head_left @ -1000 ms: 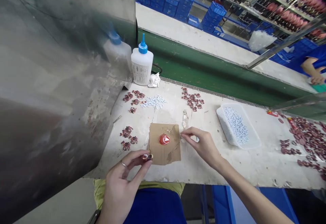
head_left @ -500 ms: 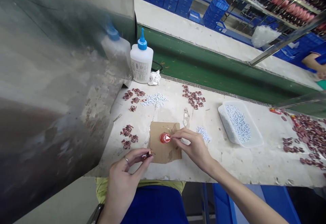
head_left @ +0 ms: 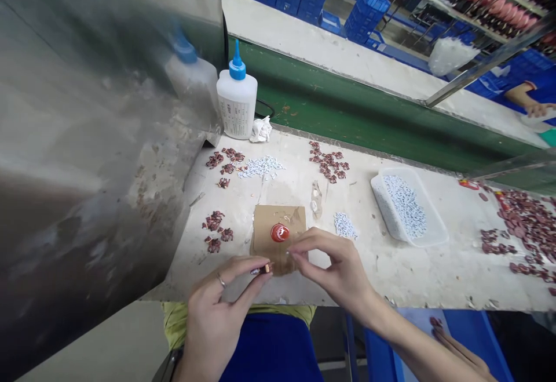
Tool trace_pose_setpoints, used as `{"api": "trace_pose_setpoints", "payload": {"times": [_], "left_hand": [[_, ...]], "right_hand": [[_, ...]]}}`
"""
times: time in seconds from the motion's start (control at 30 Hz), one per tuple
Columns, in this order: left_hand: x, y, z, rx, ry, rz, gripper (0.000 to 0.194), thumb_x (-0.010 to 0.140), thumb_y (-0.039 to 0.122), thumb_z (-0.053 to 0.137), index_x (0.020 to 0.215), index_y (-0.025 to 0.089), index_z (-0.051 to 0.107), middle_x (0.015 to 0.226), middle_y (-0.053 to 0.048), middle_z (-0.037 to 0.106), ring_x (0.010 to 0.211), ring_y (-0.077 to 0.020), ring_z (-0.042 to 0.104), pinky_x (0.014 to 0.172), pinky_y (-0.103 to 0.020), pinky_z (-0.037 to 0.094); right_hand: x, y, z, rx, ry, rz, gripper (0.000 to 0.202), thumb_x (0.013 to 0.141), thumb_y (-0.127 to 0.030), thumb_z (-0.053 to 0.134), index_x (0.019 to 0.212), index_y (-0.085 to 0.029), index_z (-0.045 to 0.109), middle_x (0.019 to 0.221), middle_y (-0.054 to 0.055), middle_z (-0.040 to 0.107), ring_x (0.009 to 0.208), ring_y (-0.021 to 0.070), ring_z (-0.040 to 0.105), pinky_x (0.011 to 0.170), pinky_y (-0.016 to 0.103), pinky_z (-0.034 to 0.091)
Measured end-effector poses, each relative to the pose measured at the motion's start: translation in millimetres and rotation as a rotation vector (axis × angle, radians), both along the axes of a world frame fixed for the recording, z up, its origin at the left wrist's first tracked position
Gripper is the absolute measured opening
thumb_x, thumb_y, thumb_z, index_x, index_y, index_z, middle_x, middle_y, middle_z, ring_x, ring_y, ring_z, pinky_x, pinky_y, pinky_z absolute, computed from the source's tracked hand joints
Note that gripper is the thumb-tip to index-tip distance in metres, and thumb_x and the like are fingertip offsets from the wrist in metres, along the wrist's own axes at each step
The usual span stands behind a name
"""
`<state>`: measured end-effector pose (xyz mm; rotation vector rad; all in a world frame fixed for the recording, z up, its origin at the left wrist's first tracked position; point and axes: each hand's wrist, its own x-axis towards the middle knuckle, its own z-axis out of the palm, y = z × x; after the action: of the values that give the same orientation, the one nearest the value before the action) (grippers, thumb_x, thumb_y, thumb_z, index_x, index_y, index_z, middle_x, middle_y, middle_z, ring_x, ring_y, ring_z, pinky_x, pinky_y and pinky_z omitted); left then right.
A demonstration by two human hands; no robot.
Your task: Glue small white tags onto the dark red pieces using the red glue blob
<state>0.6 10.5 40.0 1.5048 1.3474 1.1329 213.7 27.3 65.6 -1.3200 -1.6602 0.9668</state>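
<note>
Small piece: a tiny dark-and-tan part [head_left: 266,268] pinched at the near edge of the workbench, just in front of the cardboard square.
Left hand: the left hand [head_left: 217,306] has thumb and forefinger clamped on the small piece; a ring sits on one finger.
Right hand: the right hand [head_left: 341,272] has thumb and forefinger drawn together just right of the small piece, over the cardboard's near edge; whether anything is between them I cannot tell.
Cardboard square: a brown cardboard square [head_left: 264,234] lies flat on the bench, with a red blob [head_left: 280,232] in its middle.
Brown parts: little heaps of reddish-brown parts [head_left: 216,231] lie left of the cardboard; more lie farther back and at the far right.
White bits: a small pile of white bits [head_left: 345,225] lies right of the cardboard; a clear tray [head_left: 382,205] beyond holds many more.
Glue bottle: a white bottle with a blue nozzle [head_left: 237,101] stands upright at the back, a crumpled rag [head_left: 261,130] beside it.
Workbench: a pale, stained top [head_left: 412,277], with a green belt [head_left: 369,121] behind.
</note>
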Motion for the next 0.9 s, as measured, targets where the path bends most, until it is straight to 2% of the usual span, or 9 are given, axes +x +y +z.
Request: {"api": "trace_pose_setpoints", "payload": {"times": [0.13, 0.47, 0.57, 0.7, 0.77, 0.83, 0.9], "left_hand": [[2.0, 0.1, 5.3, 0.096, 0.036, -0.025, 0.022, 0.084, 0.016, 0.078, 0.098, 0.032, 0.075, 0.098, 0.012, 0.078, 0.086, -0.0045, 0.076, 0.091, -0.007, 0.057], [4.0, 2.2, 8.8, 0.149, 0.049, -0.042, 0.026, 0.083, 0.012, 0.078, 0.098, 0.033, 0.073, 0.099, 0.016, 0.078, 0.087, -0.0014, 0.075, 0.093, -0.004, 0.055], [4.3, 2.0, 8.2, 0.185, 0.083, -0.021, 0.024, 0.081, 0.012, 0.079, 0.096, 0.031, 0.075, 0.096, 0.014, 0.078, 0.082, -0.0035, 0.076, 0.089, -0.006, 0.057], [5.8, 1.9, 9.1, 0.176, 0.08, 0.015, 0.018, 0.081, 0.014, 0.08, 0.092, 0.028, 0.078, 0.092, 0.01, 0.079, 0.076, -0.0077, 0.076, 0.083, -0.01, 0.062], [6.9, 3.2, 10.8, 0.152, 0.048, -0.01, 0.018, 0.081, 0.014, 0.08, 0.092, 0.028, 0.078, 0.092, 0.01, 0.079, 0.077, -0.0079, 0.077, 0.082, -0.01, 0.062], [8.1, 5.1, 12.9, 0.138, 0.026, -0.033, 0.02, 0.081, 0.014, 0.08, 0.093, 0.03, 0.078, 0.092, 0.012, 0.079, 0.077, -0.0067, 0.076, 0.082, -0.009, 0.061], [9.6, 7.0, 15.0, 0.137, 0.017, -0.033, 0.019, 0.081, 0.016, 0.08, 0.093, 0.031, 0.078, 0.09, 0.012, 0.079, 0.075, -0.006, 0.076, 0.082, -0.008, 0.061]], "right_hand": [[-12.6, -10.5, 13.3, -0.004, 0.097, 0.035, 0.017, 0.091, -0.012, 0.071, 0.098, -0.026, 0.078, 0.09, 0.001, 0.079, 0.084, 0.0173, 0.074, 0.075, 0.033, 0.061], [-15.9, -12.8, 11.7, -0.051, 0.105, 0.082, 0.017, 0.093, -0.013, 0.072, 0.102, -0.026, 0.078, 0.098, 0.002, 0.079, 0.089, 0.0162, 0.075, 0.079, 0.031, 0.062], [-16.3, -15.1, 13.7, 0.028, -0.004, 0.139, 0.021, 0.097, -0.011, 0.067, 0.112, -0.024, 0.075, 0.104, 0.005, 0.078, 0.092, 0.0167, 0.075, 0.077, 0.03, 0.063], [-13.9, -19.7, 17.3, 0.29, -0.311, 0.231, 0.029, 0.102, -0.008, 0.054, 0.127, -0.017, 0.067, 0.106, 0.012, 0.076, 0.089, 0.0207, 0.075, 0.07, 0.032, 0.064], [-10.9, -19.9, 20.0, 0.36, -0.389, 0.267, 0.033, 0.103, -0.006, 0.052, 0.132, -0.015, 0.064, 0.106, 0.014, 0.075, 0.09, 0.0222, 0.075, 0.07, 0.033, 0.065], [-7.4, -18.1, 22.9, 0.329, -0.377, 0.288, 0.034, 0.103, -0.007, 0.051, 0.133, -0.018, 0.064, 0.107, 0.013, 0.075, 0.091, 0.0217, 0.075, 0.072, 0.033, 0.065], [-5.3, -15.3, 24.7, 0.21, -0.281, 0.248, 0.031, 0.103, -0.013, 0.057, 0.131, -0.022, 0.065, 0.109, 0.01, 0.075, 0.093, 0.0205, 0.075, 0.076, 0.034, 0.066]]}}
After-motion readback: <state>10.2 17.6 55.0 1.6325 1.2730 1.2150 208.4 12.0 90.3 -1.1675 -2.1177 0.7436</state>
